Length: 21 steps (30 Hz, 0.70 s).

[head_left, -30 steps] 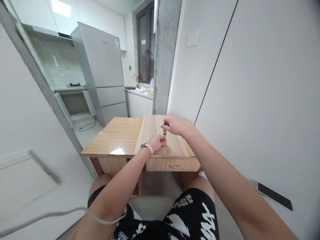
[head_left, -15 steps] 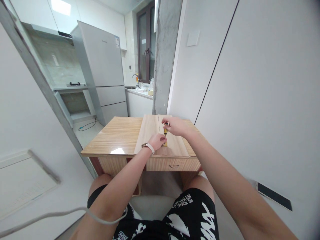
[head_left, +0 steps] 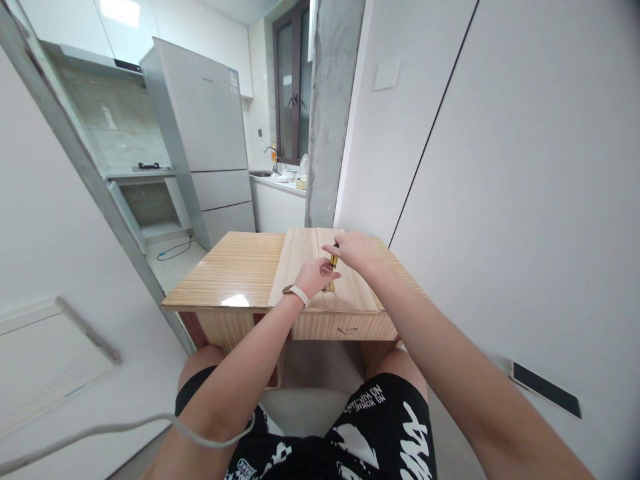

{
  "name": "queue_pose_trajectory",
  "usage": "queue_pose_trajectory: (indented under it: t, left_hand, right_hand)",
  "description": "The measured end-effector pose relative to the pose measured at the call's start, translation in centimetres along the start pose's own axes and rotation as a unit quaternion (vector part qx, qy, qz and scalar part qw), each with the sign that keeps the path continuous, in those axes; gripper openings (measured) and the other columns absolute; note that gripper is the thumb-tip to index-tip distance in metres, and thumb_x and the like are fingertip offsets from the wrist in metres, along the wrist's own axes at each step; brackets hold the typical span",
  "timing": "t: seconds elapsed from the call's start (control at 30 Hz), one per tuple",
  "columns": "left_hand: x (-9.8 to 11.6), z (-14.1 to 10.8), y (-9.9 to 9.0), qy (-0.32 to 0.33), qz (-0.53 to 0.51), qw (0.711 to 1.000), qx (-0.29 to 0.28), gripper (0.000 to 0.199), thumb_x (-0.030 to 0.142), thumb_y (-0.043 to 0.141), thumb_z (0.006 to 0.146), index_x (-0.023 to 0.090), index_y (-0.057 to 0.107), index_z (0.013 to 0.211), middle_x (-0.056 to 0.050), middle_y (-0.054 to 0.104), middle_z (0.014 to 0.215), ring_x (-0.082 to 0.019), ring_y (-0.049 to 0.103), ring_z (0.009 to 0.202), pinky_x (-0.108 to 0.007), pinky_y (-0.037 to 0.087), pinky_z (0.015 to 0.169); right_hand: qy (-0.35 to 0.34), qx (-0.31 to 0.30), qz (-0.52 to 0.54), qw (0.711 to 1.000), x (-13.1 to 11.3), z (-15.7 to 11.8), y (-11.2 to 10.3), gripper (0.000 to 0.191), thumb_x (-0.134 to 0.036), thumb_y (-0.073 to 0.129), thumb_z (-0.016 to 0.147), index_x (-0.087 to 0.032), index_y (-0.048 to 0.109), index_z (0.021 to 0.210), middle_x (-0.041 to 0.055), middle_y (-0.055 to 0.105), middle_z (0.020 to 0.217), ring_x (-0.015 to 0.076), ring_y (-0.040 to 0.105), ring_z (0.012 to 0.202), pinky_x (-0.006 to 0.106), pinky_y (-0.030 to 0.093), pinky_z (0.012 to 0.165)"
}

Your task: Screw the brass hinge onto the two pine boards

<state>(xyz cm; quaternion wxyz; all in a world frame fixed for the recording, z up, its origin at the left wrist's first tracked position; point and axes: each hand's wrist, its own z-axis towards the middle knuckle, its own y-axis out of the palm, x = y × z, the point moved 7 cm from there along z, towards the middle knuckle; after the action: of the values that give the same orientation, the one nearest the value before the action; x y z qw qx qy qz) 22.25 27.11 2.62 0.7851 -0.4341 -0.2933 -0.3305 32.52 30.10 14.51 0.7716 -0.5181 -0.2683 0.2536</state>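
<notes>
Both hands on screwdriver, over the board.
Your right hand (head_left: 353, 249) is closed on top of the yellow screwdriver (head_left: 332, 272); left hand (head_left: 316, 275) pinches its lower part w/ fingertips. Tool stands almost upright, tip on the pale board (head_left: 320, 272) lying on the table (head_left: 235, 270).

A small home, with its kitchen opening just beyond the wooden table (head_left: 235, 270).

We see a tall grey fridge (head_left: 203, 133) standing behind the table, and to the fridge's left a counter with a stove (head_left: 149, 166) under a range hood (head_left: 95, 61) and white upper cabinets. To the fridge's right a white counter carries a sink with a tap (head_left: 271, 155), below a dark-framed window (head_left: 293, 87). A bare concrete pillar (head_left: 330, 113) rises beside that counter, and smooth white panel walls (head_left: 500, 167) close in on the right of the table.
</notes>
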Motion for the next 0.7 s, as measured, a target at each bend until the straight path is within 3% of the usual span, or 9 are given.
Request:
queue_pose_trajectory:
  t: [0.1, 0.2, 0.27, 0.37, 0.43, 0.6, 0.7]
  left_hand:
    - [1.1, 0.2, -0.5, 0.013, -0.017, 0.999, 0.033, 0.032, 0.035, 0.080, 0.083, 0.020, 0.069, 0.110, -0.006, 0.077, 0.097, -0.017, 0.072, 0.081, -0.028, 0.057, 0.076]
    - [1.6, 0.4, -0.3, 0.025, -0.023, 0.999, 0.025, 0.019, 0.029, 0.074, 0.087, 0.019, 0.071, 0.103, -0.005, 0.077, 0.096, -0.017, 0.073, 0.082, -0.029, 0.057, 0.078]
    - [1.4, 0.6, -0.2, 0.026, -0.027, 0.999, 0.019, 0.019, 0.027, 0.073, 0.088, 0.019, 0.072, 0.105, -0.006, 0.078, 0.097, -0.018, 0.074, 0.083, -0.029, 0.057, 0.079]
    - [1.0, 0.7, 0.0, 0.029, -0.034, 0.999, 0.006, 0.023, 0.024, 0.071, 0.089, 0.019, 0.072, 0.112, -0.007, 0.078, 0.100, -0.019, 0.074, 0.089, -0.030, 0.058, 0.082]
    - [0.9, 0.8, -0.1, 0.031, -0.041, 0.999, -0.001, 0.023, 0.021, 0.069, 0.090, 0.018, 0.072, 0.112, -0.007, 0.079, 0.101, -0.020, 0.074, 0.093, -0.030, 0.058, 0.085]
    - [0.8, 0.9, -0.1, 0.017, -0.073, 0.997, -0.022, 0.021, 0.018, 0.068, 0.090, 0.018, 0.072, 0.111, -0.009, 0.078, 0.107, -0.020, 0.074, 0.101, -0.031, 0.059, 0.088]
    - [1.0, 0.7, -0.3, -0.002, -0.085, 0.996, -0.011, 0.035, 0.023, 0.077, 0.084, 0.016, 0.070, 0.117, -0.010, 0.078, 0.105, -0.020, 0.074, 0.097, -0.031, 0.061, 0.085]
  right_hand:
    - [0.029, 0.002, -0.012, 1.000, 0.2, -0.3, 0.0, 0.060, -0.063, 0.041, 0.102, -0.015, 0.077, 0.104, 0.0207, 0.074, 0.104, 0.0310, 0.069, 0.104, 0.035, 0.049, 0.084]
    - [0.040, -0.005, -0.002, 0.999, 0.4, -0.5, -0.1, 0.063, -0.065, 0.040, 0.101, -0.015, 0.077, 0.103, 0.0210, 0.074, 0.105, 0.0307, 0.069, 0.101, 0.035, 0.048, 0.083]
    - [0.015, -0.011, 0.030, 0.999, 0.3, -0.5, -0.1, 0.051, -0.059, 0.048, 0.101, -0.016, 0.074, 0.108, 0.0179, 0.075, 0.107, 0.0281, 0.069, 0.100, 0.033, 0.048, 0.082]
    - [-0.074, -0.015, 0.089, 0.993, -0.3, -0.5, -0.3, 0.025, -0.031, 0.059, 0.098, -0.018, 0.070, 0.116, 0.0108, 0.075, 0.113, 0.0215, 0.068, 0.101, 0.027, 0.045, 0.082]
    - [-0.109, -0.029, 0.110, 0.988, -0.5, -0.5, -0.1, 0.022, -0.020, 0.058, 0.097, -0.018, 0.071, 0.114, 0.0084, 0.075, 0.112, 0.0192, 0.068, 0.099, 0.025, 0.044, 0.080]
    - [-0.103, -0.041, 0.104, 0.988, -0.2, -0.1, 0.2, 0.021, -0.017, 0.058, 0.096, -0.017, 0.074, 0.110, 0.0089, 0.077, 0.106, 0.0197, 0.069, 0.095, 0.025, 0.044, 0.078]
    - [-0.103, -0.034, 0.068, 0.992, -0.4, 0.3, 0.2, 0.020, -0.020, 0.058, 0.096, -0.016, 0.075, 0.105, 0.0114, 0.077, 0.103, 0.0216, 0.069, 0.094, 0.027, 0.044, 0.077]
